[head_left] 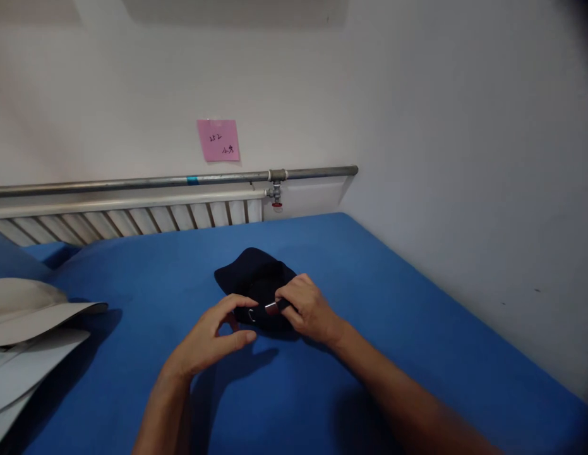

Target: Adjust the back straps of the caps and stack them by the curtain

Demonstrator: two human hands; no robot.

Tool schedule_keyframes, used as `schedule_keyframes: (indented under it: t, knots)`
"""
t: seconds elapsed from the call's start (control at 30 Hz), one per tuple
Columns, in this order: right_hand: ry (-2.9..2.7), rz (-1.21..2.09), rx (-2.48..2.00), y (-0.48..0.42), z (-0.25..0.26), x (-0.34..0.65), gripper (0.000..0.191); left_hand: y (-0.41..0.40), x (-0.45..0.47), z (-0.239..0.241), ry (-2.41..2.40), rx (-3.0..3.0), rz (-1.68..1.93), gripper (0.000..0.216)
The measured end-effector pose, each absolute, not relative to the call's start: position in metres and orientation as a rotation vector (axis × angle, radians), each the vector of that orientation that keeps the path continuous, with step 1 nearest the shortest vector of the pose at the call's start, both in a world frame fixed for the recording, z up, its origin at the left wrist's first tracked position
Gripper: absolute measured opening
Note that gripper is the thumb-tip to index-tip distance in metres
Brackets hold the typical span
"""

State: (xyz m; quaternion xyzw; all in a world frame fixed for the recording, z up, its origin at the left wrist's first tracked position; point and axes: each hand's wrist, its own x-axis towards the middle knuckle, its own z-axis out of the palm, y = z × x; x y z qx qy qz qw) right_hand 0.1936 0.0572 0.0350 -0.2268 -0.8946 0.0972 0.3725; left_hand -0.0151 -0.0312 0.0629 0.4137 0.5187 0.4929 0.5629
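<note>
A dark navy cap (249, 268) lies on the blue-covered surface (393, 328), its brim pointing to the far left and its inside partly showing. My right hand (307, 306) is closed on the cap's strap near a shiny metal clasp (271, 308). A small metal loop (251, 315) shows on the near edge of the cap. Around that loop, my left hand (211, 335) has its thumb and fingers apart. Its fingertips are at the cap's edge; whether they press on the fabric is unclear. The strap inside my right hand is mostly hidden.
Several pale caps (33, 316) are stacked at the left edge. Behind the surface run a metal pipe (132, 184), a white radiator (170, 218) and a valve with a red part (277, 203). A pink note (218, 140) hangs above; a white wall (464, 158) stands at right.
</note>
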Motion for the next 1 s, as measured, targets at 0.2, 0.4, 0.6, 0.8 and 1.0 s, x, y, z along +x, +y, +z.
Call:
schedule_keyframes:
  t: [0.2, 0.4, 0.6, 0.8, 1.0]
  knots:
    - [-2.238, 0.391, -0.747, 0.057, 0.026, 0.189, 0.014, -0.031, -0.013, 0.057, 1.266, 1.255, 1.061, 0.022]
    - [-2.035, 0.363, -0.494, 0.042, 0.046, 0.191, 0.026, -0.026, -0.011, 0.052, 1.278, 1.246, 1.141, 0.013]
    - [-2.126, 0.441, -0.58, 0.026, 0.05, 0.183, 0.016, -0.023, -0.003, 0.046, 1.379, 1.465, 1.166, 0.014]
    - [-2.114, 0.638, -0.85, 0.025, 0.042, 0.178, 0.018, -0.024, 0.009, 0.044, 1.518, 1.777, 1.039, 0.02]
    - [-2.164, 0.657, -0.925, 0.03, 0.035, 0.176, 0.019, -0.024, 0.013, 0.044, 1.582, 1.955, 0.88, 0.025]
